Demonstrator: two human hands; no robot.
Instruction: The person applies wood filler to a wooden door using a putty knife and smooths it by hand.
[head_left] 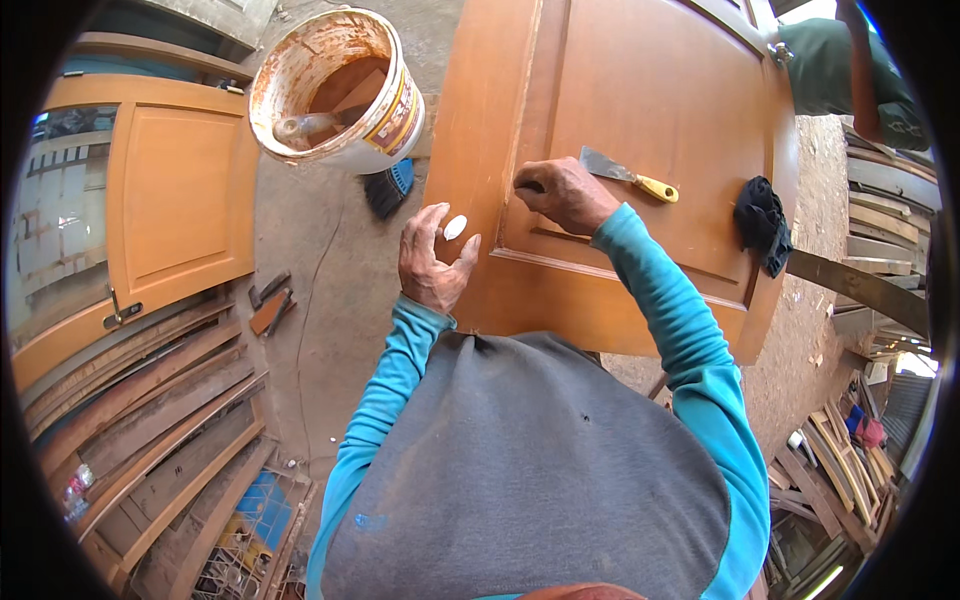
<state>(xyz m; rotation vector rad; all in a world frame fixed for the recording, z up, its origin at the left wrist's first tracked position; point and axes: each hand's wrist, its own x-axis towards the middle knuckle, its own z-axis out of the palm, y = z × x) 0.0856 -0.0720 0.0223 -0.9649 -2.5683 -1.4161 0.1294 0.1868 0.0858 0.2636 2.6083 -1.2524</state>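
1. The left hand [435, 262] is over the near left part of a brown panelled door [640, 90], its fingers and thumb curved and held apart, in an open shape.
2. A small white oval piece [455, 228] shows in the gap between that hand's forefinger and thumb, above or on the door; whether a finger touches it, I cannot tell.
3. The right hand [567, 195] is curled closed over the door, beside the groove that edges the sunken panel; I cannot tell whether anything small is inside the curled fingers.
4. A putty knife [657, 189] with a yellow handle lies flat on the panel, just right of the right hand, its metal blade pointing toward that hand.
5. A dark crumpled cloth [763, 225] lies at the door's right edge, hanging partly over it.
6. A white bucket [385, 145], smeared reddish-brown inside, stands left of the door, with a blue brush [390, 187] on the floor just beside it.
7. A lighter wooden door [185, 180] stands at far left, above stacked planks [150, 440].
8. Another person [845, 70] in dark green is at the upper right.
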